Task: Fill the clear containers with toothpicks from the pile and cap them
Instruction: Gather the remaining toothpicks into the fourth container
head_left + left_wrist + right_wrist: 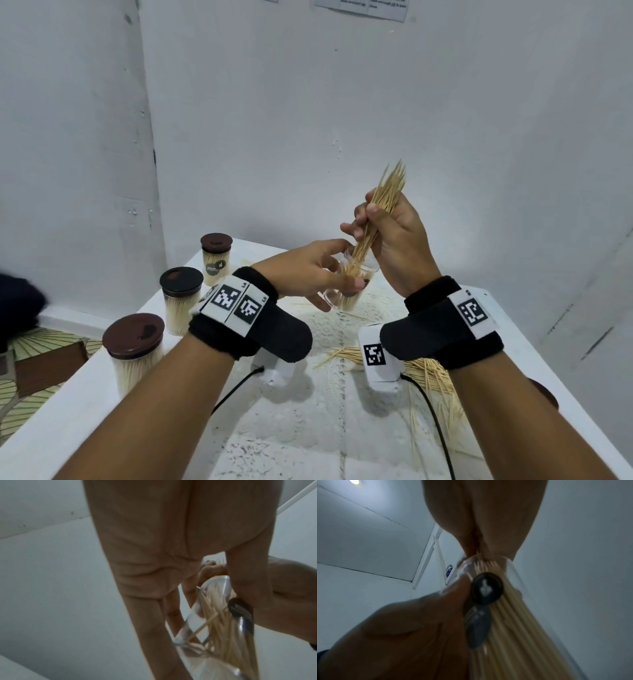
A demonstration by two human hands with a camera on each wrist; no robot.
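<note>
My left hand (320, 274) grips a clear container (351, 286) tilted above the table, its mouth up and to the right. Toothpicks fill part of the container (223, 615), which carries a dark round sticker (487, 588). My right hand (387, 222) pinches a bundle of toothpicks (380, 209), and the bundle's lower ends sit inside the container's mouth. The loose toothpick pile (428, 373) lies on the table under my right wrist.
Three capped containers full of toothpicks stand along the table's left edge: near (135, 349), middle (180, 298), far (215, 257). A brown cap (548, 394) lies at the right, partly behind my forearm. White walls close in behind and on both sides.
</note>
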